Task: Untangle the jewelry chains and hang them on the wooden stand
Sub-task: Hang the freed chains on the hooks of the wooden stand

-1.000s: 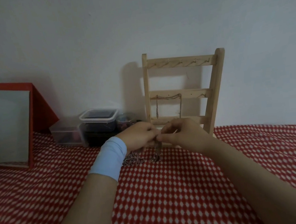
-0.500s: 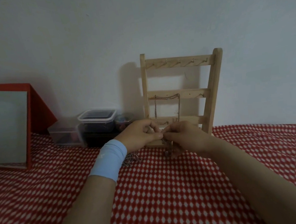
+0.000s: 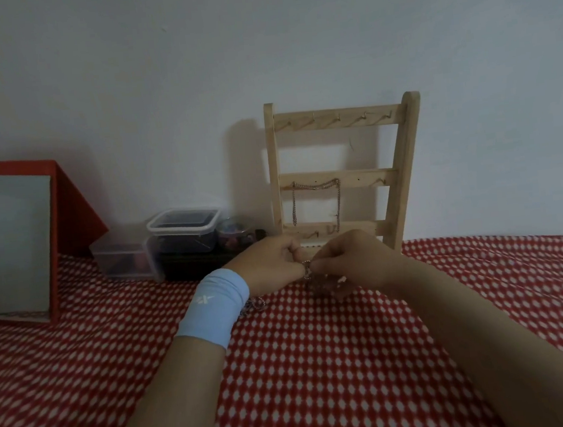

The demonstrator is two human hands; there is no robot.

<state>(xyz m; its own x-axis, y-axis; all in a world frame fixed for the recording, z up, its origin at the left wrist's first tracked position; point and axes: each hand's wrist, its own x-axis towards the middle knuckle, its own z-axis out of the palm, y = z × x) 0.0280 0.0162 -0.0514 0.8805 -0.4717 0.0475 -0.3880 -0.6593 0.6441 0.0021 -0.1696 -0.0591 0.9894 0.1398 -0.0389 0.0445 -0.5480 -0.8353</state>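
Both hands meet just in front of the foot of the wooden stand [image 3: 338, 175], low over the red-and-white checked cloth [image 3: 322, 364]. The left hand [image 3: 271, 266], with a pale blue wristband [image 3: 213, 306], and the right hand [image 3: 353, 261] have their fingers curled and pinch the tangled chain [image 3: 308, 272] between their fingertips; a short length of it hangs under the right hand. More loose chains [image 3: 256, 303] lie on the cloth, partly hidden beside the left wrist. One hung chain [image 3: 315, 189] is draped from the stand's middle rail, its two ends dropping toward the lowest rail. To the left of the stand, against the wall, a clear lidded tub [image 3: 184, 231] holds something dark that cannot be made out and sits on a dark box [image 3: 192, 266]. Touching its left side is a low clear box [image 3: 123, 261] with dim contents, and on its right a small round jar [image 3: 235, 235] of coloured bits. A red-framed mirror [image 3: 11, 239] stands at the far left.
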